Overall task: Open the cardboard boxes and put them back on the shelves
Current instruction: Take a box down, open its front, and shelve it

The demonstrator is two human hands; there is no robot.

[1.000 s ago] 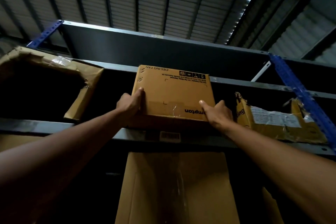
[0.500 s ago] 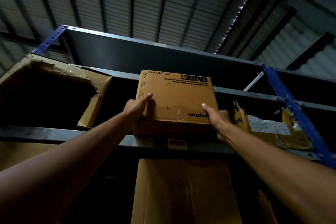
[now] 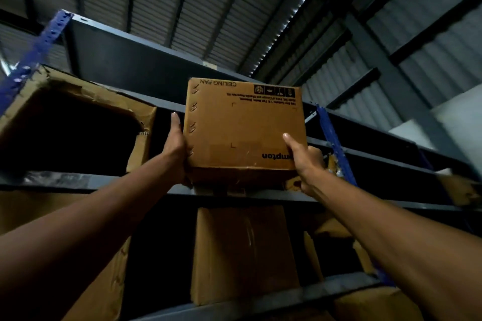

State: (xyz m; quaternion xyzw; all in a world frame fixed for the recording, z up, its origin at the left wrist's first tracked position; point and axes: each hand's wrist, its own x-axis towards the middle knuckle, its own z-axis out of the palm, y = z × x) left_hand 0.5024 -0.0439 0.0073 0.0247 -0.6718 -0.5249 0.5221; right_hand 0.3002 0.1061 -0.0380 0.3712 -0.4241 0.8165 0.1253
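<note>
Cardboard box (image 3: 242, 128), print upside down, at front lip of upper shelf (image 3: 78, 182). Left grip (image 3: 177, 146) clasps box's L side; right grip (image 3: 305, 161) clasps lower-R corner, thumb on front. Torn box (image 3: 73, 101) to L.

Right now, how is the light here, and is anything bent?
Head view: dim overall; the ceiling fan box is lit best, its print legible; the torn box is black inside; roof gaps glare; the blue upright leans from wide-angle distortion.
</note>
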